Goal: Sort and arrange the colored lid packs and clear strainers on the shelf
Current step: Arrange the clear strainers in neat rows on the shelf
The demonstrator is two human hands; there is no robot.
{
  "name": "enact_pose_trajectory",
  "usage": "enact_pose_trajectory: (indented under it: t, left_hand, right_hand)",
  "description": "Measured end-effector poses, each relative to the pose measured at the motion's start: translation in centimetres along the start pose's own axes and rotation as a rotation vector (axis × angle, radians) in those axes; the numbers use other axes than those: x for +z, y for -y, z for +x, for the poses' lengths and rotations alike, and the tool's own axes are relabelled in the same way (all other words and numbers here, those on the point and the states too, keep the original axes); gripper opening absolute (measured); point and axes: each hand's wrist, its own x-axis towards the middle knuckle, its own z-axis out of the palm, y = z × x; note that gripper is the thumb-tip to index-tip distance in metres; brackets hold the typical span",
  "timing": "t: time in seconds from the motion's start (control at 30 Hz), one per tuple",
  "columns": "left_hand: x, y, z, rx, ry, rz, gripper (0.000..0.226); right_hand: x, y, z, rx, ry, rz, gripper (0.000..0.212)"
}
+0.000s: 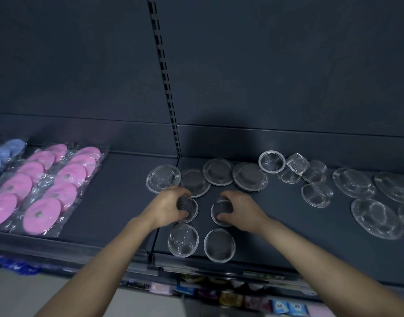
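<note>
On the dark shelf lie several clear mesh strainers. My left hand grips one small strainer and my right hand grips another, side by side in the middle. Two more strainers sit just in front of them, and a curved row lies behind. Smaller strainers are heaped at the back right, and wider flat ones lie at the far right. Two pink lid packs lie at the left, with a blue pack beyond them.
A slotted upright divides the dark back panel. The shelf's front edge runs just below the nearest strainers. A lower shelf with colourful small packets shows underneath. Bare shelf surface lies between the pink packs and the strainers.
</note>
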Motion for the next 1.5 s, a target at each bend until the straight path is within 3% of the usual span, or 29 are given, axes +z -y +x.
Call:
enact_pose_trajectory:
  t: [0.23,0.47,0.63,0.8,1.03,1.3,1.5]
  left_hand:
    - [0.3,0.3,0.5,0.026,-0.022,-0.033,0.054]
    - [-1.5,2.7,2.4,-0.071,-0.235,0.022,0.042]
    - [-2.1,3.6,4.1,-0.210,-0.253,0.055,0.063]
    - [-2.2,5.5,5.2,-0.304,-0.142,0.034,0.079]
    - [-2.2,6.4,5.9,-0.274,-0.226,0.010,0.074]
    - [-2.2,6.3,4.9,-0.249,-0.355,-0.103,0.067]
    - [-3.4,5.6,4.7,-0.252,-0.487,-0.187,0.061]
  right_hand:
    - [-0.1,0.0,0.6,0.002,0.004,-0.007,0.062]
    - [-1.9,1.2,2.9,-0.043,-0.072,-0.076,0.055]
    - [-2.3,2.5,6.1,-0.070,-0.009,-0.178,0.053]
    - [-1.8,4.5,8.6,-0.134,0.085,-0.239,0.055]
    - [-0.1,5.9,11.5,-0.174,0.202,-0.369,0.071]
    - [0.8,5.6,11.7,-0.120,0.109,-0.182,0.062]
    - [0.2,5.9,11.3,0.005,-0.023,0.169,0.074]
